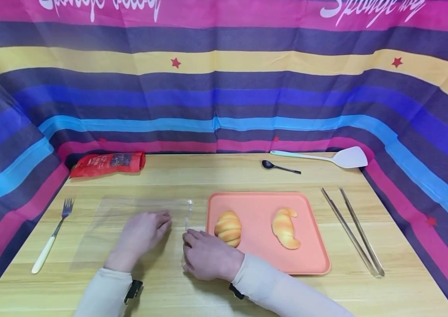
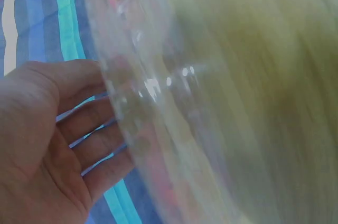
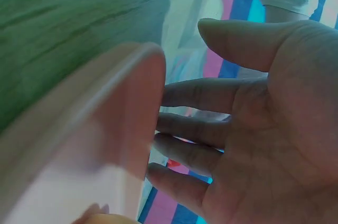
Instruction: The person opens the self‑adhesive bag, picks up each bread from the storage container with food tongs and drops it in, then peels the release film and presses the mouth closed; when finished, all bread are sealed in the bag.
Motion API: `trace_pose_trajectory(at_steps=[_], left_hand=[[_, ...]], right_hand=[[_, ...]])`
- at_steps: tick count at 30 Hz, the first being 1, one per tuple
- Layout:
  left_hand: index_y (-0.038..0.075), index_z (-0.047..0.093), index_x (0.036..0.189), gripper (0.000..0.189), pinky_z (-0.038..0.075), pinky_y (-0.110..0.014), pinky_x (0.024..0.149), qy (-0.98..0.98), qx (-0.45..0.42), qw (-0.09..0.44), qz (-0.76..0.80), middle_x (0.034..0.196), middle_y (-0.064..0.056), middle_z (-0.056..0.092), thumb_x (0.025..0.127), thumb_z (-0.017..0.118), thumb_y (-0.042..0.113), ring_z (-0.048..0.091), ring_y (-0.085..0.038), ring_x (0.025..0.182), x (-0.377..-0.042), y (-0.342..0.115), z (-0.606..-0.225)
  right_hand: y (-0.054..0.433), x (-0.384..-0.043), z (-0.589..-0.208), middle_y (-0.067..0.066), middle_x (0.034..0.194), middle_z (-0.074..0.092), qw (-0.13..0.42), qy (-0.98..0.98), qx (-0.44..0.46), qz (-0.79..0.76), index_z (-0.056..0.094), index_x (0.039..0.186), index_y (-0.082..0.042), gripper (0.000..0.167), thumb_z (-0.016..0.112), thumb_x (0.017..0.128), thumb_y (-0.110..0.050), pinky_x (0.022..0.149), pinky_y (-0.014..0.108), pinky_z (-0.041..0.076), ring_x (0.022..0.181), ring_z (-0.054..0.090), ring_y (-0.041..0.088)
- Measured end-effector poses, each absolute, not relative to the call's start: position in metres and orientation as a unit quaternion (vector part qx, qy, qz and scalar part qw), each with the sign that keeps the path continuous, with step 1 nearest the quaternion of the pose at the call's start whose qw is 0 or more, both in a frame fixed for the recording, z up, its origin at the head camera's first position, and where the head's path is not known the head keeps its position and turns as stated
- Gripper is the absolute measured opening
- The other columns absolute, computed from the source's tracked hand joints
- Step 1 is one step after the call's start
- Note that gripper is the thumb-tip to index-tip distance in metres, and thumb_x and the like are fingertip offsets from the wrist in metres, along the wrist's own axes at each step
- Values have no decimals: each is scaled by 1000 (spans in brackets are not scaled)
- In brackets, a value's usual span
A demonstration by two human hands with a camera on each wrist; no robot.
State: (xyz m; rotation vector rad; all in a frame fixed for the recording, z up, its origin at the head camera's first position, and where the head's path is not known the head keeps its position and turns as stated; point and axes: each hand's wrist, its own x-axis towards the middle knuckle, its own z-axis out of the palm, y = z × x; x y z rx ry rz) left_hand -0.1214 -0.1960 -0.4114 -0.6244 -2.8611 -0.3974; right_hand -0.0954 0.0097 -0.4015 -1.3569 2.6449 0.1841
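A clear plastic bag (image 1: 97, 229) lies flat on the wooden table, its right edge near both hands. My left hand (image 1: 144, 233) rests over the bag's middle. In the left wrist view the fingers (image 2: 97, 142) extend fairly straight, with their tips at the glossy film (image 2: 158, 92). My right hand (image 1: 212, 255) is beside the bag's right edge and overlaps the left side of the pink tray (image 1: 255, 229). Seen from the right wrist, its fingers (image 3: 195, 123) are straight, tips right by the tray's rim, thumb spread apart.
Two toy-like bread rolls, one striped bun (image 1: 228, 226) and one croissant (image 1: 285, 229), sit on the tray. Metal tongs (image 1: 352, 233) lie to its right. Behind are a black spoon (image 1: 279, 167), a white spatula (image 1: 348, 157) and a red packet (image 1: 106, 164). A fork (image 1: 55, 233) lies left.
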Motion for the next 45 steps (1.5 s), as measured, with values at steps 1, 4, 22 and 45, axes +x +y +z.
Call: trace_pose_trajectory(at_steps=[1,4,22,45], left_hand=[[4,76,102,17,57,-48,78,-963,-212,98,-135,113,-14,70,87,75,12,70,-35,92,-121,-197,-411],[3,75,103,18,58,-46,72,-959,-215,117,-141,109,-13,71,87,74,11,71,-33,85,-121,-200,-409],[8,77,97,13,58,-46,67,-953,-215,149,-151,93,-8,74,84,78,10,70,-29,80,-120,-206,-409],[8,75,97,15,56,-42,57,-946,-220,183,-154,87,-6,74,83,79,12,69,-24,68,-120,-203,-412]], right_hand=[[9,-95,-401,6,152,40,84,885,-454,63,56,139,-9,54,51,100,-46,113,33,30,142,31,21],[8,-96,-400,7,155,35,89,884,-455,65,54,140,-9,52,48,102,-44,114,32,28,144,27,22],[3,-98,-401,8,154,36,99,882,-457,60,55,138,-10,45,54,98,-29,113,34,30,143,29,23],[5,-98,-402,7,151,41,99,879,-461,65,46,146,-8,55,56,94,-26,111,31,33,139,36,19]])
